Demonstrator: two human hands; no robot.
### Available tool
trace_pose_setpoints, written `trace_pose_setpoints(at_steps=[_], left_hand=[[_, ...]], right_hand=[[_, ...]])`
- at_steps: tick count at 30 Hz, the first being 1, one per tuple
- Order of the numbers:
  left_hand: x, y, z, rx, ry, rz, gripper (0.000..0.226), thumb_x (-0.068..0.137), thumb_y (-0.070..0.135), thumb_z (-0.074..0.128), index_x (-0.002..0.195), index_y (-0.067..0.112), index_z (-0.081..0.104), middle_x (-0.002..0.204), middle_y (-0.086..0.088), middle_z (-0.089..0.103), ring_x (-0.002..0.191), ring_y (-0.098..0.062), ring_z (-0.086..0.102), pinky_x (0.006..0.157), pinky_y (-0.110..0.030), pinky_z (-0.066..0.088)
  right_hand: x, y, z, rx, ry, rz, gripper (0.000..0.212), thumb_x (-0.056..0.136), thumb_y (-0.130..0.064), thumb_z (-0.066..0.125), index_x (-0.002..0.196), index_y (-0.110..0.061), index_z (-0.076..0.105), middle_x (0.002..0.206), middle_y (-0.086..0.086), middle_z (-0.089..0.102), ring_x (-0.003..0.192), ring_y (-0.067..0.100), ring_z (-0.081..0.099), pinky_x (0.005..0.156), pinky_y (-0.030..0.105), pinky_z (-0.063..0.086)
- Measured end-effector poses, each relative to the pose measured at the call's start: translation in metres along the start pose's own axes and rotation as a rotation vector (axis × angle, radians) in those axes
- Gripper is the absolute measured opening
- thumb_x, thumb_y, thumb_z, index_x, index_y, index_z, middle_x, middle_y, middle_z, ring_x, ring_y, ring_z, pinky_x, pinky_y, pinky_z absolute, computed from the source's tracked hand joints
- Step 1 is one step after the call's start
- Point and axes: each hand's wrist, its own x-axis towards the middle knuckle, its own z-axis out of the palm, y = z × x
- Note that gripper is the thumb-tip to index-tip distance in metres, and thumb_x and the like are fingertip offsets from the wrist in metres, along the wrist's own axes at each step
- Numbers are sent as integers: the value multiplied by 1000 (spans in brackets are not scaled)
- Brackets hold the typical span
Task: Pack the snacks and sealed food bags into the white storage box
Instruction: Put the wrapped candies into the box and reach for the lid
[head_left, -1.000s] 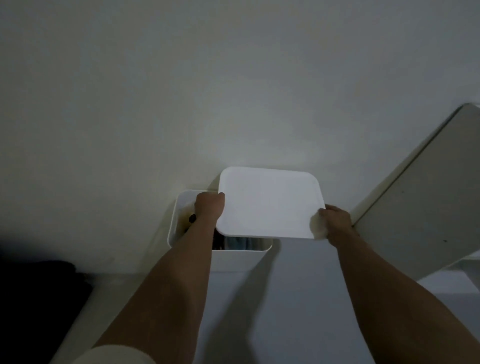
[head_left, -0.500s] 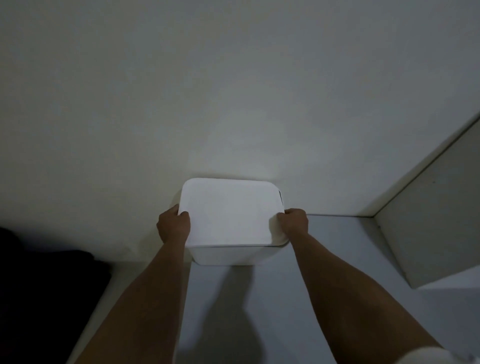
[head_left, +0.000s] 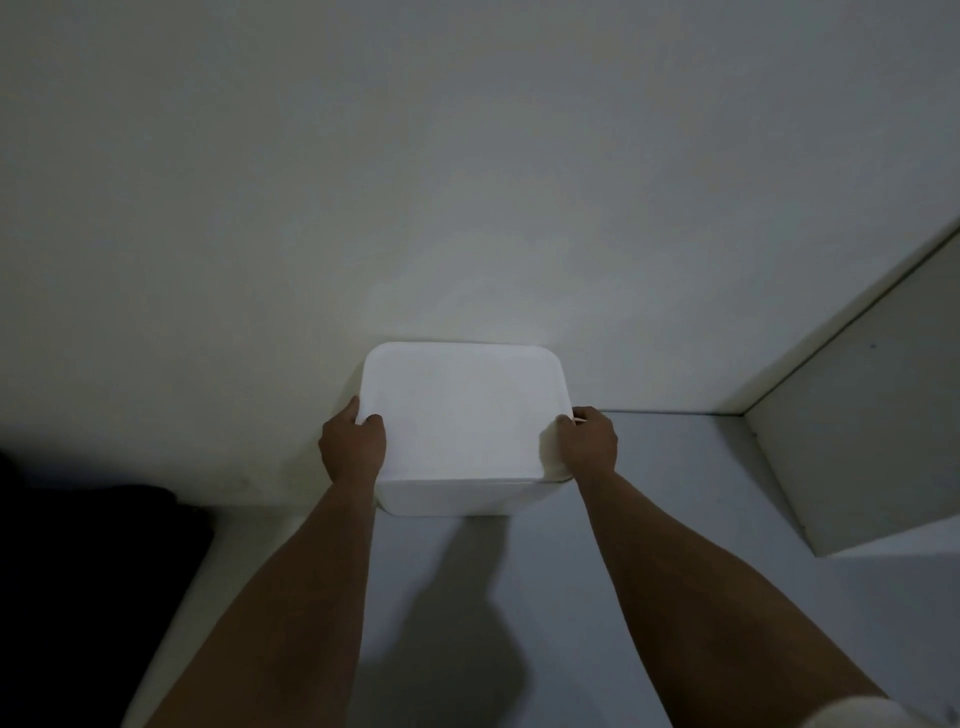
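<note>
Head view, dim light: white storage box on a pale surface against the wall, lid lying flat over its top, snacks hidden inside. Left hand curled round the lid's left edge, right hand curled round its right edge. Probably the closing step; next, likely pressing evenly down to seat both sides

Plain white lid on a white box; pale grey bench; off-white wall; black mass left of the left grip.
</note>
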Motion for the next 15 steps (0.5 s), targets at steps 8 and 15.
trace_pose_setpoints(at_steps=[8,15], left_hand=[[-5,-2,8,47,23,66,50,92,13,52,142,15,57,140,-10,62,125,-32,60,104,-38,49],[2,-7,11,103,43,72,40,101,15,52,140,13,59,140,-14,61,130,-36,55,108,-41,45]], right_hand=[[-14,14,6,95,54,17,33,97,-19,51,127,-9,63,120,12,68,111,30,62,88,32,44],[-5,18,3,149,-30,5,36,97,-18,56,131,-12,65,124,9,69,115,30,63,98,36,48]])
